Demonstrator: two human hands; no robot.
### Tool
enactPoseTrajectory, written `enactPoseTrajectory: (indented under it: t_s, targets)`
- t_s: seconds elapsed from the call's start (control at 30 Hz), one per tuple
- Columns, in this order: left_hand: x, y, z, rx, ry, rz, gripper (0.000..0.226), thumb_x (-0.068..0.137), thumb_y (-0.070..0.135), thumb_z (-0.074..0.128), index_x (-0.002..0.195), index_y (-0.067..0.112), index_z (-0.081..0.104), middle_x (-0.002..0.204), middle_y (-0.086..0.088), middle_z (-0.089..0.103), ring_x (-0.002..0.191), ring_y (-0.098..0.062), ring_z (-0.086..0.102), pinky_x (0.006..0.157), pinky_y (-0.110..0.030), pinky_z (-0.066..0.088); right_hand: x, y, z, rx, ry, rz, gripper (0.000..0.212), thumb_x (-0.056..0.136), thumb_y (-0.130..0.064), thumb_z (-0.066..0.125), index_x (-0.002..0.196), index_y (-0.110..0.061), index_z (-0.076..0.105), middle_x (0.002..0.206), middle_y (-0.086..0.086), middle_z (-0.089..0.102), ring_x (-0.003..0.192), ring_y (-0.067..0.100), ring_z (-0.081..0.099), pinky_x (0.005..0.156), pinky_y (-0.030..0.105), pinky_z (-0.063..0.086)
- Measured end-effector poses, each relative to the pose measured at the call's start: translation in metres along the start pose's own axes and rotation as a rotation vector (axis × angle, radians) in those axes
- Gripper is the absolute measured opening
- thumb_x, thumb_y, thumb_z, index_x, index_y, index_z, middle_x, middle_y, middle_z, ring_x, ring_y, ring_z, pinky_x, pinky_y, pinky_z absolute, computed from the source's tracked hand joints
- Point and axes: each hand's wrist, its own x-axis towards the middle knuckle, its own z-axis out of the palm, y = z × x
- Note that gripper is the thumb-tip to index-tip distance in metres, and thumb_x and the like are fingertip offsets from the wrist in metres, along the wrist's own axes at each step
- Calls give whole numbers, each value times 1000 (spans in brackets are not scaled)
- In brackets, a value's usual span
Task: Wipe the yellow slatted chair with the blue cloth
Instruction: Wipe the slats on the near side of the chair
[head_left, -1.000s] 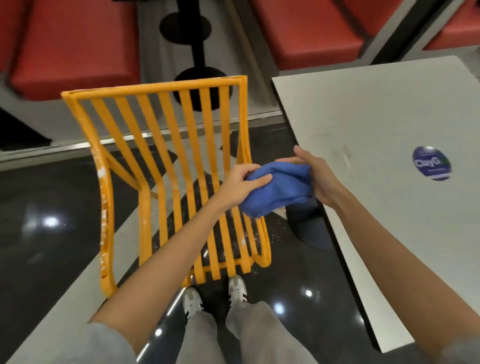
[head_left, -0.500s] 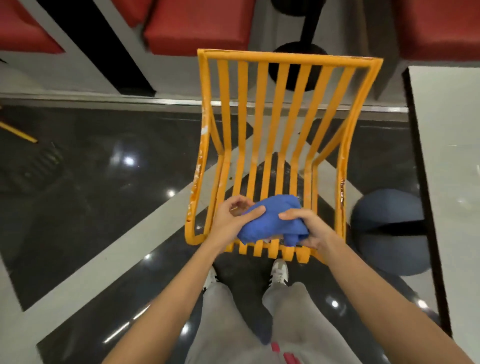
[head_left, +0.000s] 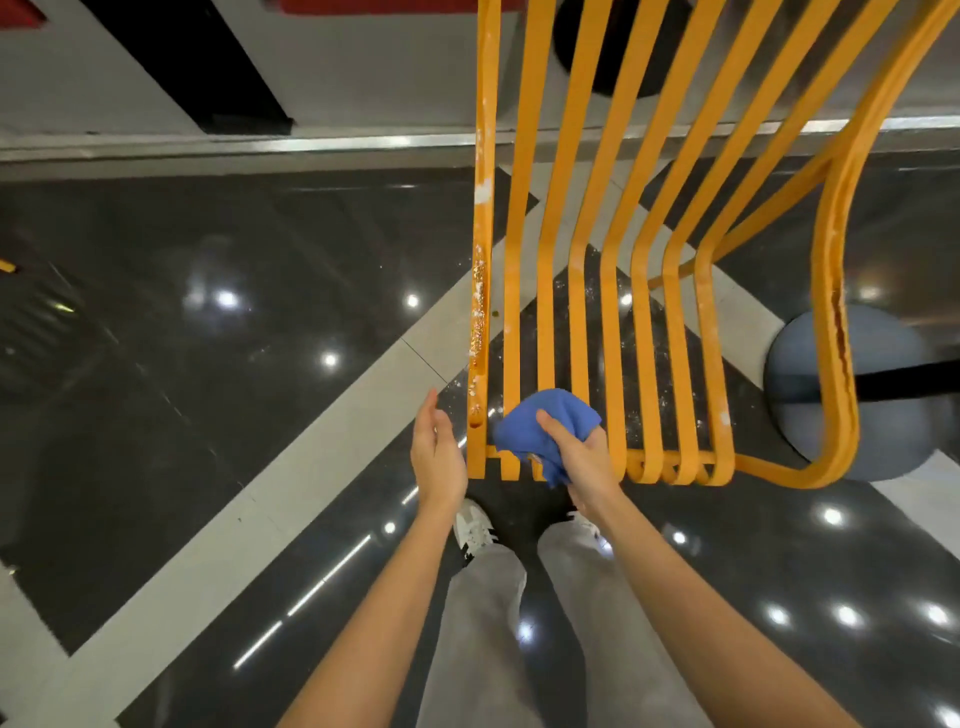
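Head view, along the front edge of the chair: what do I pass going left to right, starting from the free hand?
Left hand, open beside the chair → the chair's left side rail, flecked with white → blue cloth bunched on the slats → right hand gripping it → bare slats → round grey table base on the floor.

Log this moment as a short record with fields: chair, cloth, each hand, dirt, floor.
chair: yellow slatted chair, seen from above, front edge near the person's feet
cloth: blue cloth, bunched, on the slats near the chair's front left corner
right hand: right hand grips the cloth
left hand: left hand fingers straight, holds nothing, beside the chair's left rail
dirt: white specks and worn patches along the left rail
floor: glossy dark floor with pale stripes
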Motion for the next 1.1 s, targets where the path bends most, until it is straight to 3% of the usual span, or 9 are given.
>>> enactPoseTrajectory:
  t_s: [0.1, 0.2, 0.27, 0.37, 0.53, 0.73, 0.9, 0.97, 1.1]
  targets:
    - [4, -9, 9, -162, -102, -85, 50, 105, 44, 28, 147, 21, 42, 151, 4, 44, 139, -10, 39, 119, -38, 28, 6, 18, 34, -23, 13, -40, 69, 79, -66, 65, 88, 2, 57, 73, 16, 49, 64, 24, 49, 60, 31, 42]
    - [4, -12, 18, -279, -172, -150, 68, 93, 66, 25, 143, 26, 48, 143, 2, 53, 131, -15, 51, 112, -42, 40, 3, 35, 62, -17, -25, -163, 52, 91, -44, 57, 128, -7, 56, 113, 2, 64, 104, 10, 62, 83, 11, 49]
    - [3, -16, 18, -321, -178, -166, 67, 96, 64, 20, 142, 25, 49, 133, 3, 60, 119, -10, 60, 98, -28, 51, 0, 45, 72, -98, 26, -300, 55, 93, -28, 62, 143, -11, 47, 132, -4, 60, 121, 3, 57, 96, 14, 47]
    - [3, -20, 14, -367, -166, -173, 55, 103, 50, 13, 136, 26, 49, 118, 17, 62, 97, 12, 63, 74, -8, 51, 8, 55, 82, -136, 129, -407, 57, 87, -17, 72, 139, -12, 51, 130, -10, 62, 120, 0, 58, 99, 19, 48]
    - [7, -32, 13, -339, -181, -144, 61, 97, 61, 14, 142, 34, 46, 137, 9, 58, 124, -7, 55, 97, -27, 49, 26, 37, 92, -126, 239, -494, 43, 83, -16, 77, 122, -8, 63, 113, 0, 70, 105, 4, 64, 87, 16, 52]
    - [6, -34, 14, -369, -175, -116, 71, 89, 67, 15, 143, 30, 45, 140, 14, 54, 130, -6, 49, 106, -30, 38, 32, 60, 76, -37, 223, -471, 36, 86, -8, 72, 120, -3, 62, 114, 8, 70, 109, 19, 66, 95, 42, 55]
    - [7, -39, 14, -370, -146, -153, 63, 85, 77, 15, 123, 42, 50, 127, 10, 63, 118, -5, 58, 90, -23, 45, 36, 45, 90, -119, 243, -581, 34, 79, -13, 80, 107, -7, 62, 99, 3, 70, 93, 13, 69, 79, 26, 58]
    - [9, -38, 14, -354, -141, -142, 68, 83, 84, 16, 121, 41, 51, 123, 7, 64, 114, -6, 61, 85, -22, 47, 42, 42, 92, -64, 294, -529, 30, 81, -17, 79, 105, -7, 64, 95, 6, 72, 88, 14, 70, 74, 29, 59]
    - [9, -37, 14, -379, -146, -126, 84, 81, 84, 16, 135, 29, 49, 130, 10, 62, 119, -4, 58, 98, -28, 46, 43, 57, 76, -9, 236, -455, 33, 83, -20, 77, 113, -11, 64, 105, 5, 71, 99, 20, 69, 85, 43, 59]
